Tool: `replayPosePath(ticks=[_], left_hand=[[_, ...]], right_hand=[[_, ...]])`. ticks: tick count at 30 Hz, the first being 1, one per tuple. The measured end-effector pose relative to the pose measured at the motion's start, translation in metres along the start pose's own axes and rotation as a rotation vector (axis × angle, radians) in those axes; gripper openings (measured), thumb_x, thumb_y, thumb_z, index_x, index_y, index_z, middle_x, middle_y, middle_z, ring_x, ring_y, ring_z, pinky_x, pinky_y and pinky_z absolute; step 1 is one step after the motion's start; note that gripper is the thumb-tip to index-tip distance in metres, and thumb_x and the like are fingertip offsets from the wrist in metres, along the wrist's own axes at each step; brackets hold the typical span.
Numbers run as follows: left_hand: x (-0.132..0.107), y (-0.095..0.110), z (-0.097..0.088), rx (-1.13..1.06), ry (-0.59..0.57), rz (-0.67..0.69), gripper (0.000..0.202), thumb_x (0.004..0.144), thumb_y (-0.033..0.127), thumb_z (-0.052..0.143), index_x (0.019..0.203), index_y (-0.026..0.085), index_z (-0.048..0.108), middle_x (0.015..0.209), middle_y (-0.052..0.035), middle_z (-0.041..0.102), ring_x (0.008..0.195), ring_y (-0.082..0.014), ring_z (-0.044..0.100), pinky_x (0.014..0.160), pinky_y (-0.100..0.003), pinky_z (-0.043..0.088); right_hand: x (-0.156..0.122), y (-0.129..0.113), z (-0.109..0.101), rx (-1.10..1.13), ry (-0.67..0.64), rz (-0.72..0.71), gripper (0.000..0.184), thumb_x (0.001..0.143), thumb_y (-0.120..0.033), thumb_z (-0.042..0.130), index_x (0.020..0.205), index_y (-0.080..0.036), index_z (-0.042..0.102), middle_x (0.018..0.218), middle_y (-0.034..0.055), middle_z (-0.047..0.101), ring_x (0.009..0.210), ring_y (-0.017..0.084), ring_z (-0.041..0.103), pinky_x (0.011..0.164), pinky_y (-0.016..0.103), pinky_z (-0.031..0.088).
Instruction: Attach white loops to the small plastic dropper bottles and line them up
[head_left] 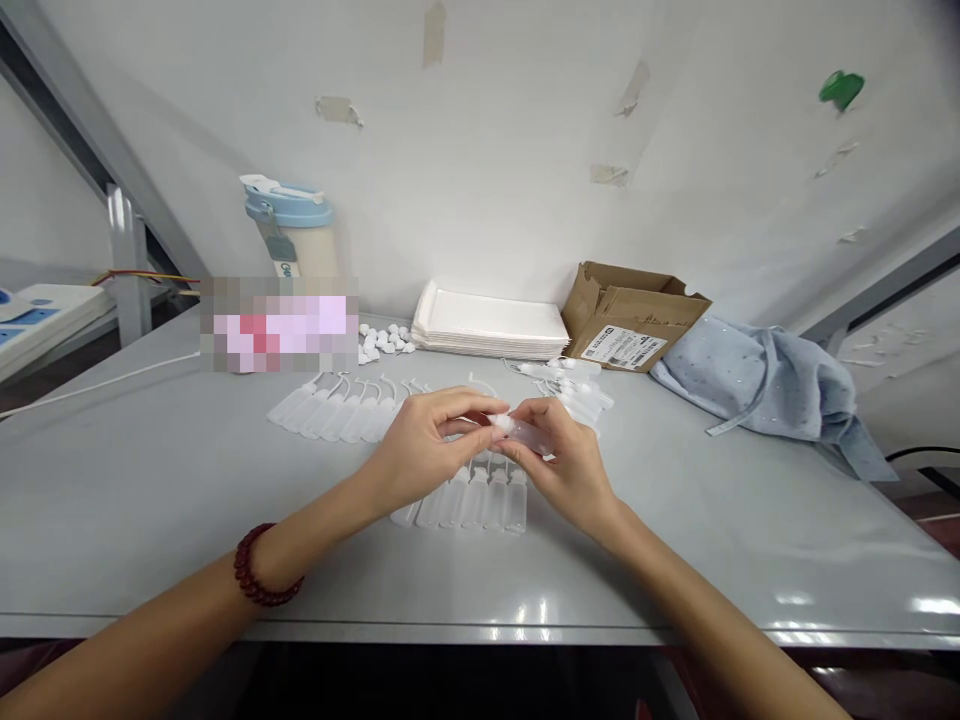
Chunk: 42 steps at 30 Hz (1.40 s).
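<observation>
Above the middle of the table, my right hand is closed around a small translucent plastic squeeze bottle, held tilted with its top toward the left. The fingertips of my left hand pinch the white cap at that end. Beneath my hands lies a row of similar bottles, side by side. Another row of bottles, with thin curved tubes at their tops, spreads out to the left. More bottles lie in a pile behind my right hand.
Small white caps are heaped toward the back. Along the wall stand a stack of white sheets or envelopes, an open cardboard box and a blue-lidded tumbler. Light blue cloth lies at right; a power strip sits at far left.
</observation>
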<state>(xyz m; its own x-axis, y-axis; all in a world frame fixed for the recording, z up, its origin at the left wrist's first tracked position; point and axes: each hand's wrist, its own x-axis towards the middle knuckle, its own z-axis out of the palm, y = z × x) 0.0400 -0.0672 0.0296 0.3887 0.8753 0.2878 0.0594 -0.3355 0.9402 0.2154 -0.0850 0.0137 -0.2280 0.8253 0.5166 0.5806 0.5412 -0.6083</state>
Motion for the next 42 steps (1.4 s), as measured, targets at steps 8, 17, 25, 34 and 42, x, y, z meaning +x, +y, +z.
replayPosePath(ticks=[8, 17, 25, 34, 42], left_hand=[[0.003, 0.001, -0.004, -0.126, 0.013, -0.136, 0.013, 0.076, 0.026, 0.07, 0.083, 0.015, 0.07, 0.077, -0.0012, 0.071, 0.074, -0.0144, 0.067, 0.071, -0.023, 0.057], [-0.001, -0.001, -0.001, 0.067, 0.061, 0.185, 0.006, 0.078, 0.011, 0.065, 0.076, 0.014, 0.07, 0.08, -0.0029, 0.068, 0.076, -0.0127, 0.063, 0.069, -0.021, 0.053], [-0.001, 0.001, -0.002, -0.044, 0.058, -0.011, 0.009, 0.075, 0.022, 0.069, 0.081, 0.015, 0.067, 0.083, -0.0017, 0.067, 0.081, -0.0151, 0.064, 0.073, -0.024, 0.054], [0.005, 0.003, -0.009, 0.003, -0.154, -0.236, 0.032, 0.084, 0.043, 0.057, 0.071, 0.015, 0.066, 0.068, -0.0016, 0.066, 0.061, -0.0112, 0.058, 0.06, -0.022, 0.047], [0.004, 0.006, -0.01, -0.01, -0.146, -0.23, 0.021, 0.082, 0.035, 0.061, 0.079, 0.016, 0.07, 0.067, 0.0001, 0.065, 0.066, -0.0125, 0.059, 0.064, -0.022, 0.048]], right_hand=[[-0.004, 0.001, 0.004, -0.058, 0.058, -0.09, 0.018, 0.081, -0.025, 0.064, 0.089, -0.022, 0.048, 0.078, -0.0002, 0.061, 0.058, 0.011, 0.056, 0.049, 0.02, 0.044], [0.0, -0.009, 0.001, 0.377, -0.084, 0.266, 0.027, 0.076, -0.035, 0.068, 0.085, -0.022, 0.047, 0.067, -0.0043, 0.055, 0.059, 0.011, 0.05, 0.052, 0.022, 0.039], [-0.001, -0.009, 0.003, 0.249, -0.008, 0.173, 0.022, 0.078, -0.029, 0.067, 0.085, -0.021, 0.047, 0.069, -0.0039, 0.056, 0.058, 0.01, 0.05, 0.051, 0.021, 0.039], [-0.005, 0.0, 0.005, -0.132, 0.139, -0.269, 0.019, 0.082, -0.017, 0.062, 0.094, -0.022, 0.048, 0.075, 0.0001, 0.061, 0.057, 0.011, 0.056, 0.045, 0.019, 0.043], [-0.008, 0.001, 0.008, -0.057, 0.104, -0.227, 0.019, 0.083, -0.023, 0.062, 0.097, -0.022, 0.048, 0.078, 0.0004, 0.064, 0.059, 0.012, 0.062, 0.052, 0.021, 0.05]])
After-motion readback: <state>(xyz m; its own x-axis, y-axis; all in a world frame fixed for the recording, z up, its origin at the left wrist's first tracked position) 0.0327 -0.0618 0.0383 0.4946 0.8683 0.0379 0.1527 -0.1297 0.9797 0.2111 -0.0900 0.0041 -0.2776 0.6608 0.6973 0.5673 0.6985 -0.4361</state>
